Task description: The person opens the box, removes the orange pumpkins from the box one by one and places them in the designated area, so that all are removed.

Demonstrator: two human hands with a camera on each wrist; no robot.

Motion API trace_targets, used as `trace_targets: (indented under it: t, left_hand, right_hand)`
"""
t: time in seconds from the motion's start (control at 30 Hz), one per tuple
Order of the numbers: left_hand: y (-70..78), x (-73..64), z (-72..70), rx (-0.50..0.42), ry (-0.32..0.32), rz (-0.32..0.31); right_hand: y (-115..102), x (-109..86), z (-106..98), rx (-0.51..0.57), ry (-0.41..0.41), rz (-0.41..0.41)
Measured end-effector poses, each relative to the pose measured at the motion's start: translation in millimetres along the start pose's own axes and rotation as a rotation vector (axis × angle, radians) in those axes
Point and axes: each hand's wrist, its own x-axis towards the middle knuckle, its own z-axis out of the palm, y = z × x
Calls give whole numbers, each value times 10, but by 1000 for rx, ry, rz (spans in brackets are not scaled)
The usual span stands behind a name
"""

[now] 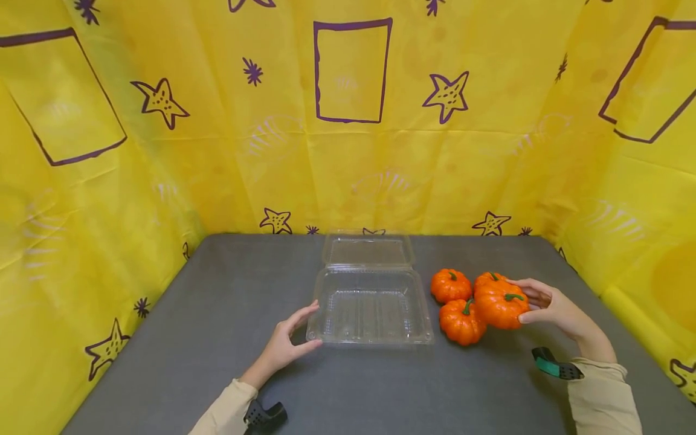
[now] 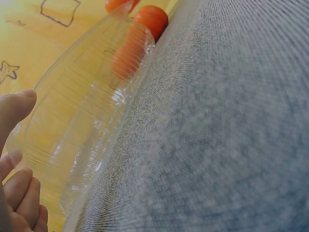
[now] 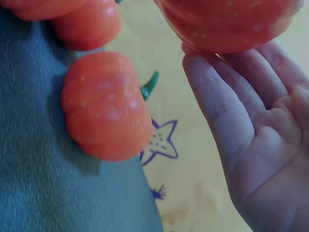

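My right hand (image 1: 553,311) grips a small orange pumpkin (image 1: 497,305) with a green stem, held between thumb and fingers above the other pumpkins. In the right wrist view this pumpkin (image 3: 231,24) sits at the fingertips, clear of the table. Three more pumpkins stand on the table, one of them (image 1: 462,323) in front and another (image 1: 450,286) behind it; the third (image 1: 489,278) is partly hidden by the held one. A clear plastic clamshell container (image 1: 429,314) lies with its lid (image 1: 370,251) folded back. My left hand (image 1: 283,341) has spread thumb and fingertips at the container's left rim.
A dark grey table (image 1: 244,272) carries everything. Yellow cloth (image 1: 348,163) printed with stars and frames hangs at the back and both sides. Black wrist mounts (image 1: 265,417) sit on both sleeves. The pumpkins stand just right of the container.
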Motion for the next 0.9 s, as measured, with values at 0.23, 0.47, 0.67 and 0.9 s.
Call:
trace_targets:
  t: [0.23, 0.47, 0.67, 0.9]
  left_hand:
    - [-2, -1, -13, 3, -8, -17]
    - [-20, -10, -12, 0, -6, -15]
    - [-16, -6, -9, -4, -14, -13]
    - [-2, -7, -18, 10, -15, -24]
  right_hand:
    - [61, -137, -115, 69, -58, 54]
    - [275, -229, -209, 253, -180, 92]
    - [416, -279, -260, 338, -249, 98]
    - [510, -311, -267, 379, -274, 123]
